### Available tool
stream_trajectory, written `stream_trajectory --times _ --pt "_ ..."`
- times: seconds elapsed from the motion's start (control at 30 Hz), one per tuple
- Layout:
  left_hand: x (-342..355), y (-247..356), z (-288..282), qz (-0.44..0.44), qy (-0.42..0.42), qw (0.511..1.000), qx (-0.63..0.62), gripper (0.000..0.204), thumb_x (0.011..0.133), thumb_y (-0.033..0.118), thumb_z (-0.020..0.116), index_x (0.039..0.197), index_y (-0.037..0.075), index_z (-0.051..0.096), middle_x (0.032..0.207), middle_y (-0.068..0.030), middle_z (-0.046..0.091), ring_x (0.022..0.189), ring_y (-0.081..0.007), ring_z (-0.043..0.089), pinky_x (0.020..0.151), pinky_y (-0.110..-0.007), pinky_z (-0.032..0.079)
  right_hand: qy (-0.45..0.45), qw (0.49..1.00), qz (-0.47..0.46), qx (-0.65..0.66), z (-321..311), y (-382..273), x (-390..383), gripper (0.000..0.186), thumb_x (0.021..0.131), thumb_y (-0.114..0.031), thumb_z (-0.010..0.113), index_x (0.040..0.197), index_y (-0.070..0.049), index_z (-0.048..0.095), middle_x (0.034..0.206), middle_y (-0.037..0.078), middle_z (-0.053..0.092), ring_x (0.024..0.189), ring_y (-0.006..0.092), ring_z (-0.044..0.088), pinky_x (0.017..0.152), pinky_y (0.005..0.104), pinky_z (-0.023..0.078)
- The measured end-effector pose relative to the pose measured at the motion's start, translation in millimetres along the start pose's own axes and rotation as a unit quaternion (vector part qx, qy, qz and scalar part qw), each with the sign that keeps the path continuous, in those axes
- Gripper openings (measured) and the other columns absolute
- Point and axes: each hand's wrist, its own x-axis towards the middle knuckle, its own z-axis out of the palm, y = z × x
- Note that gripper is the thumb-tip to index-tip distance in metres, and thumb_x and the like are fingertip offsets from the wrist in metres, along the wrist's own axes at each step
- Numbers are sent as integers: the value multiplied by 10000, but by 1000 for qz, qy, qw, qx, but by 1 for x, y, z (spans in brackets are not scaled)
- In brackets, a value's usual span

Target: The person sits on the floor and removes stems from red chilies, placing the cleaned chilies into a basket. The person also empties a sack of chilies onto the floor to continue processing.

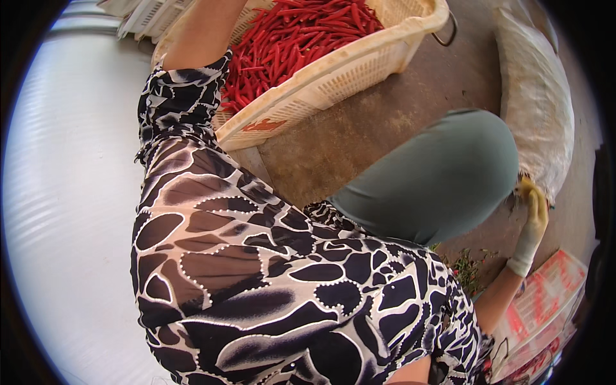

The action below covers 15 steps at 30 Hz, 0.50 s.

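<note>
My left forearm (199,29) reaches up over a cream plastic crate (321,96) heaped with red chillies (301,45) and leaves the top edge, so my left hand is out of sight. At the right, my right hand (534,208), in a pale yellowish glove, is closed on the lower end of a long white woven sack (536,96). My bent knee (436,173) in grey-green cloth lies between crate and sack.
Small green scraps and red bits (468,269) lie on the brown concrete floor (321,154) near my knee. A red-and-white printed bag (539,295) is at the lower right. Stacked pale crates (144,16) stand at the top left, beside a wide white ridged surface (70,192).
</note>
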Motion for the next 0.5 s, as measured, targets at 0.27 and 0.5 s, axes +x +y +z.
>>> stream_trajectory --times 0.27,0.5 --pt "74 256 220 224 -371 863 -258 194 859 202 648 925 22 678 868 -57 668 749 -166 608 664 -299 510 20 969 -112 219 22 -78 31 341 890 -217 558 1167 -22 528 1050 51 585 910 210 567 776 345 465" --pt "-71 330 374 86 -426 827 -358 175 790 211 666 830 42 685 806 -129 644 743 -261 633 694 -345 504 238 842 199 442 28 47 -89 99 785 -120 571 837 -38 593 650 45 571 523 141 510 483 298 428"
